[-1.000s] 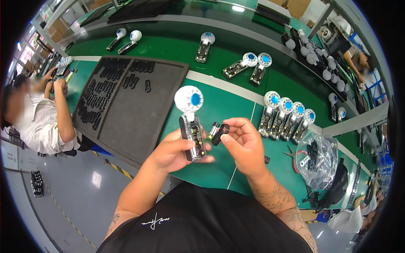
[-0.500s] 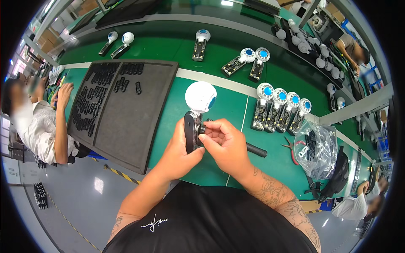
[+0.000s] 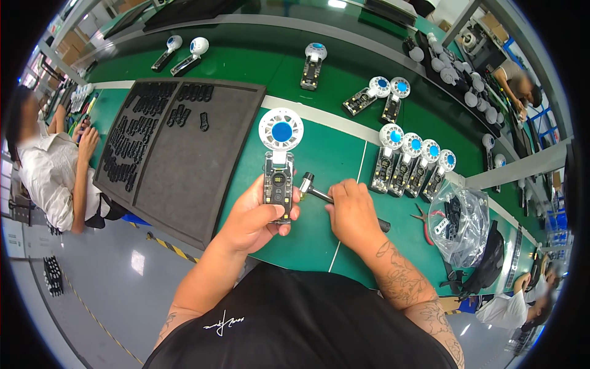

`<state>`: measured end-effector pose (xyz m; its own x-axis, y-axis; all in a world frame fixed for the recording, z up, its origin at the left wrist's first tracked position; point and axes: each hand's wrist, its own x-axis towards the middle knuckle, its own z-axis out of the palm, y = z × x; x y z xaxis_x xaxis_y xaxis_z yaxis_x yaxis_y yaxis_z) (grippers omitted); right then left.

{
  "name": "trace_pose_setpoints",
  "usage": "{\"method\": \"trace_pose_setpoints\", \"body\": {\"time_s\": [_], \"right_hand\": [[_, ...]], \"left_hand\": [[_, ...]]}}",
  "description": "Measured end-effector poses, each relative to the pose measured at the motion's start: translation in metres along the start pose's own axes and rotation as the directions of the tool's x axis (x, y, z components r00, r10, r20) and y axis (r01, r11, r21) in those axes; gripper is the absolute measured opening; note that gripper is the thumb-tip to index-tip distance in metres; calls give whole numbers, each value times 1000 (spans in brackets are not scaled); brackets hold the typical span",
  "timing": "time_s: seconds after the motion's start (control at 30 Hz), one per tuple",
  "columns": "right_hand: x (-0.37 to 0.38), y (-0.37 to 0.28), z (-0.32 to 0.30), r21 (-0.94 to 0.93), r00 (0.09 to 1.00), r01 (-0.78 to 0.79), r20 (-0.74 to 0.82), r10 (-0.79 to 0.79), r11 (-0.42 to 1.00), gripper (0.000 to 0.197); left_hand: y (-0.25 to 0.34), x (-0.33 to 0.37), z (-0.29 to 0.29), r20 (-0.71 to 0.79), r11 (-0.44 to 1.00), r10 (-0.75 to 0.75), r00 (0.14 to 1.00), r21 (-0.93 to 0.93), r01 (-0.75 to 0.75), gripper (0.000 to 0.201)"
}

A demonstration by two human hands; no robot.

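Note:
My left hand (image 3: 255, 218) is closed around the lower body of a handheld fan (image 3: 282, 130), held upright. Its round white slotted head has a blue centre, and the black body shows bare electronics, with my thumb across its front. To the right, a small hammer (image 3: 307, 182) has a metal and black head and a dark handle. My right hand (image 3: 354, 212) is closed over the middle of that handle, the grip end showing beyond it. Its fingertips are partly hidden. Further right, several similar fans (image 3: 385, 161) lie in a row.
A dark grey tray (image 3: 184, 166) with several small black parts lies left. Red-handled pliers (image 3: 426, 226) and a clear plastic bag (image 3: 458, 224) of parts are at right. More fans (image 3: 312, 67) lie on the green surface behind. A co-worker (image 3: 55, 166) sits at left.
The fan has turned from side-on to face me in my left hand. My right hand has left the fan and moved right onto the hammer handle. The view has shifted slightly.

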<state>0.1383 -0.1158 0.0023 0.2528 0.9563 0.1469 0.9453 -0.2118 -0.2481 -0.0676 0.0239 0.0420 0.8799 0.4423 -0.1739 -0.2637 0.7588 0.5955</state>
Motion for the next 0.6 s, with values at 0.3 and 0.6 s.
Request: {"method": "trace_pose_setpoints", "body": {"time_s": [0.3,0.6], "right_hand": [[15,-64,-111,579,967,-2,-207,150,815,27],[53,-92,-92,463,946,295,-267,-186,836,36]], "left_hand": [[20,-8,-12,-92,994,23,995,111,-13,58],[43,-11,-19,-163,970,75,984,239,-35,55]]}}
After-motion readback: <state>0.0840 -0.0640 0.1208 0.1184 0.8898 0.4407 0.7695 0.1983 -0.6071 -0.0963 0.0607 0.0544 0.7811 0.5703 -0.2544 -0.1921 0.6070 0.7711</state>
